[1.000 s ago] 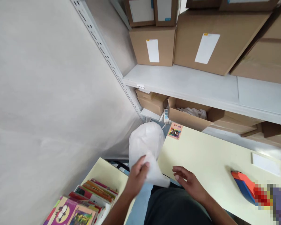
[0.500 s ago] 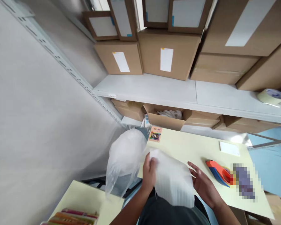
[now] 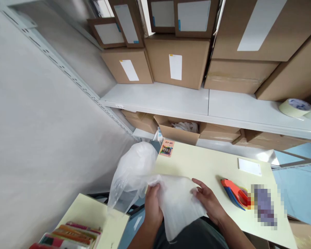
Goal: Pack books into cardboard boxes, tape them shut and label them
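Note:
A thin, translucent white packing sheet or pouch hangs between my hands over my lap, at the near edge of the table. My left hand grips its upper left part, the thumb on top. On the right side, my right hand pinches the edge, thumb and fingers closed on it. Whether the sheet has one layer or two I cannot tell. Just left of it stands a large clear plastic bag filled with white material, its loose mouth close to my left hand.
The pale table bears a small picture card, a white card and a red-and-blue tool beside a blurred purple item. Behind runs a shelf with cardboard boxes and tape. Books lie at lower left.
My right hand was apart from the white sheet with its fingers spread; now it holds the sheet's right edge. My left hand has moved left and down. The view has shifted slightly right.

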`<act>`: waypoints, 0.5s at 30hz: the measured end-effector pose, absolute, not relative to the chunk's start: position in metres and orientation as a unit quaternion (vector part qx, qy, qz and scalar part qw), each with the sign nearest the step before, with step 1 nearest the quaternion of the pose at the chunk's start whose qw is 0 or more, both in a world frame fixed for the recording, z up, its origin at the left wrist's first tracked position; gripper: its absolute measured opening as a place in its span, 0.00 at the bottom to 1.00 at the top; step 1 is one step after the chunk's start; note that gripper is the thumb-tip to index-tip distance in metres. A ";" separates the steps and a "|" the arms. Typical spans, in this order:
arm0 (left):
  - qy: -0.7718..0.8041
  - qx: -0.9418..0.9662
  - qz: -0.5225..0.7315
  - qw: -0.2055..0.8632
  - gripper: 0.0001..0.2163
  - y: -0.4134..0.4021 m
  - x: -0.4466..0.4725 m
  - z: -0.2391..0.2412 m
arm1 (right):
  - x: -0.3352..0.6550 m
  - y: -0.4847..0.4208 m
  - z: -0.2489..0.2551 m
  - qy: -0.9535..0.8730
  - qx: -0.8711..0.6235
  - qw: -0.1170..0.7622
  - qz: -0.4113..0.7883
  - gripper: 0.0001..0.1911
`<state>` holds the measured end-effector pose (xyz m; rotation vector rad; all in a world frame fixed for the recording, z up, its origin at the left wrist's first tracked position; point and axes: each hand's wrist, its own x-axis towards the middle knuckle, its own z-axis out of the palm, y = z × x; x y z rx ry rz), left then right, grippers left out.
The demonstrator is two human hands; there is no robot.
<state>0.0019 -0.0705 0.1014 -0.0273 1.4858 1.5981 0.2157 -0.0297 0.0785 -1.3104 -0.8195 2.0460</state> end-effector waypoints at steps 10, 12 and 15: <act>0.701 -0.074 0.415 0.575 0.09 -0.115 0.023 -0.015 | 0.232 0.048 0.004 -0.662 -0.594 0.046 0.455 0.23; 0.699 -0.081 0.397 0.589 0.09 -0.112 0.030 -0.028 | 0.225 0.060 0.000 -0.708 -0.595 -0.007 0.379 0.25; 0.691 -0.089 0.381 0.608 0.09 -0.106 0.041 -0.033 | 0.217 0.071 0.000 -0.725 -0.601 -0.024 0.335 0.28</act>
